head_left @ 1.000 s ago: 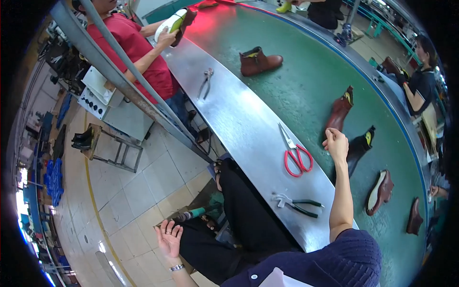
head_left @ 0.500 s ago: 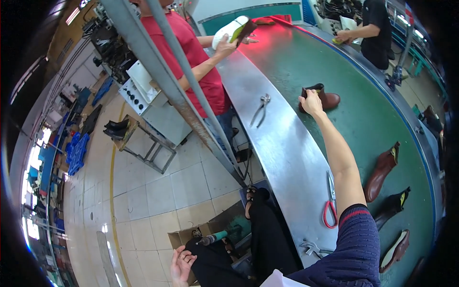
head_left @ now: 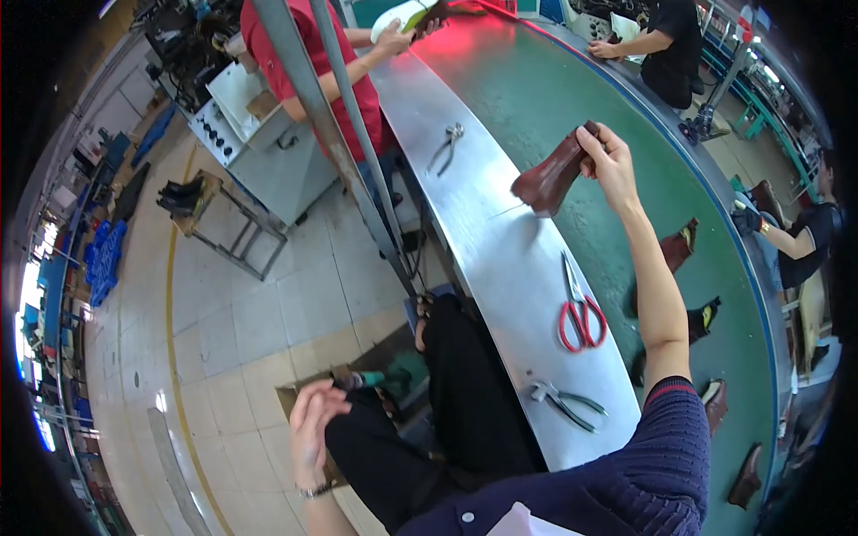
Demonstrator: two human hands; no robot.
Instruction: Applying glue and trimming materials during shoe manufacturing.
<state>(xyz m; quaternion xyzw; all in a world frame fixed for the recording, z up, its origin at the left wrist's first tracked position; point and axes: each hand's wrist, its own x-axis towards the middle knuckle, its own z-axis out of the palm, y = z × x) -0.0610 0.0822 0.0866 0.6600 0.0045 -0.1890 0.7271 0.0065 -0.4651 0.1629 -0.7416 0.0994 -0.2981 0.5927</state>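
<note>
My right hand point(head_left: 609, 165) grips a brown ankle boot point(head_left: 556, 177) by the top of its shaft and holds it tilted, toe toward the left, above the seam between the metal ledge point(head_left: 487, 223) and the green conveyor point(head_left: 608, 98). A thin strand trails from the boot's toe end. Above my left knee, my left hand point(head_left: 315, 422) hangs with loosely bent fingers and nothing in it. Red-handled scissors point(head_left: 581, 320) lie on the ledge below the boot, and green-handled pincers point(head_left: 570, 406) rest nearer to me.
Several boots, one a black boot point(head_left: 704, 320), line the belt's right part. Another pair of pincers point(head_left: 447, 147) lies farther up the ledge. A metal post point(head_left: 344, 147) rises at its left. A co-worker in red point(head_left: 308, 62) holds a shoe; others work across the belt. An open box point(head_left: 290, 393) stands by my legs.
My right hand has lifted the brown boot off the belt and brought it nearer and left. My left hand has risen slightly. The whole view has shifted.
</note>
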